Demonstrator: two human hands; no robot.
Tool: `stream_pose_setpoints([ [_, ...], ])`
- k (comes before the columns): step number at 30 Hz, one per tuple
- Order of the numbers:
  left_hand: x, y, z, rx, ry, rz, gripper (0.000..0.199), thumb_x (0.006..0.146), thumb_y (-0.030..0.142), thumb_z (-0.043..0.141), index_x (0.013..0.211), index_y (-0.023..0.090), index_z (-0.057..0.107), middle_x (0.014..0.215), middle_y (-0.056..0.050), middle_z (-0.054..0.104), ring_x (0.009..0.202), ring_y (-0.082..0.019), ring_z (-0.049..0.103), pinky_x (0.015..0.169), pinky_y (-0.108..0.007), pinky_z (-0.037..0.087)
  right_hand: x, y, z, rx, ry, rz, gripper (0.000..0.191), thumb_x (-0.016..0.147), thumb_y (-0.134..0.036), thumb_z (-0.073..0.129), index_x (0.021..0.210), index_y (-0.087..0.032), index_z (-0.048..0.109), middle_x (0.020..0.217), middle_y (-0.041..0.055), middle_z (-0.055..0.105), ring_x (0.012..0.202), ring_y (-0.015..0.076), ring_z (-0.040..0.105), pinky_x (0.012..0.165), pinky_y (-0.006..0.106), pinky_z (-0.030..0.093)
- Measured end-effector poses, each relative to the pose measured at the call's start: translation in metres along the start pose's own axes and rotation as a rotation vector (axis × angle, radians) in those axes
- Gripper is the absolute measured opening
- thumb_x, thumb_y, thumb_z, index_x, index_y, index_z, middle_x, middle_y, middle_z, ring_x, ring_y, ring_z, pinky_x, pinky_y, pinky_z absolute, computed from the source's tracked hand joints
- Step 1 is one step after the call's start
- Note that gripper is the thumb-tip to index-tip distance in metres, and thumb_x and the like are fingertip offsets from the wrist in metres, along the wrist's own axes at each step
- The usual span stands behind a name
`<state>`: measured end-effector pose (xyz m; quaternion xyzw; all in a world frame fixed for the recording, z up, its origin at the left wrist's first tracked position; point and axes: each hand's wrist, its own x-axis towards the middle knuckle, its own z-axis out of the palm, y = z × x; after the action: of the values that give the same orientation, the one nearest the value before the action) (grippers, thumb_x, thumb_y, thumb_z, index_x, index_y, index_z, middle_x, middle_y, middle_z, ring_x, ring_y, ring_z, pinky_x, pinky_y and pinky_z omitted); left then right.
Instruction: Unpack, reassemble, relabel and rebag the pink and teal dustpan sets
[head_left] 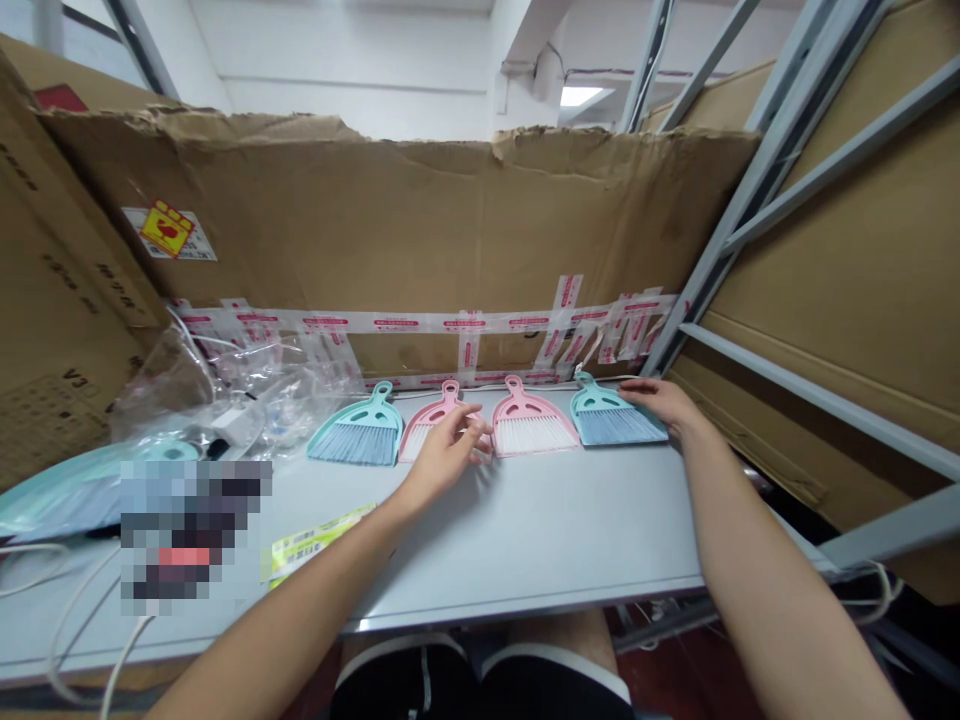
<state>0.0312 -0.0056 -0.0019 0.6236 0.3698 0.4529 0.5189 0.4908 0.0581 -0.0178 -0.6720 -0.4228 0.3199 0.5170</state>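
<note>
A row of small dustpan-and-brush sets lies along the back of the grey table. At the right end, my right hand has its fingers closed at the right edge of a teal dustpan with a blue-bristled brush. My left hand hovers with fingers apart, holding nothing, over the right part of a pink dustpan and partly hides its white bristles. Between the hands sits another pink dustpan with a white-bristled brush. Leftmost in the row is a teal dustpan with blue bristles.
Clear plastic bags heap at the back left, near a bagged teal item. A yellow-green packet lies by my left forearm. Cardboard walls the back; a metal frame stands right. White cables trail front left.
</note>
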Motion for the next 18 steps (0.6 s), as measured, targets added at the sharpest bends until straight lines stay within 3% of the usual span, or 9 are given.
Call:
stream_pose_setpoints([
  [4, 0.000, 0.001, -0.001, -0.001, 0.002, 0.003, 0.057, 0.102, 0.059, 0.074, 0.143, 0.020, 0.065, 0.124, -0.016, 0.079, 0.087, -0.020, 0.081, 0.066, -0.028, 0.060, 0.006, 0.003, 0.001, -0.174, 0.114, -0.139, 0.027, 0.066, -0.029, 0.098, 0.085, -0.016, 0.083, 0.091, 0.0155, 0.085, 0.094, 0.0308, 0.078, 0.091, 0.041, 0.060],
  [10, 0.004, 0.010, -0.009, 0.013, 0.038, 0.044, 0.062, 0.102, 0.062, 0.071, 0.145, 0.018, 0.063, 0.124, -0.017, 0.080, 0.089, -0.023, 0.081, 0.067, -0.031, 0.061, 0.008, 0.004, 0.004, -0.300, 0.065, -0.256, 0.026, 0.068, -0.035, 0.094, 0.082, -0.018, 0.082, 0.091, 0.0152, 0.085, 0.089, 0.0297, 0.076, 0.089, 0.041, 0.059],
  [13, 0.006, 0.030, -0.026, 0.126, 0.082, 0.134, 0.058, 0.104, 0.061, 0.068, 0.143, 0.018, 0.065, 0.120, -0.015, 0.082, 0.091, -0.023, 0.081, 0.069, -0.031, 0.062, 0.008, 0.005, 0.006, -0.331, 0.083, -0.295, 0.026, 0.068, -0.039, 0.091, 0.080, -0.018, 0.081, 0.083, 0.0128, 0.084, 0.082, 0.0287, 0.075, 0.084, 0.041, 0.059],
  [18, -0.002, 0.078, -0.057, 0.497, 0.329, 0.425, 0.038, 0.110, 0.049, 0.063, 0.129, 0.020, 0.075, 0.098, -0.006, 0.082, 0.079, -0.018, 0.076, 0.074, -0.029, 0.060, -0.008, -0.014, 0.028, -0.315, 0.234, -0.527, 0.026, 0.082, -0.044, 0.080, 0.087, -0.019, 0.083, 0.090, 0.0127, 0.085, 0.084, 0.0285, 0.076, 0.088, 0.042, 0.060],
])
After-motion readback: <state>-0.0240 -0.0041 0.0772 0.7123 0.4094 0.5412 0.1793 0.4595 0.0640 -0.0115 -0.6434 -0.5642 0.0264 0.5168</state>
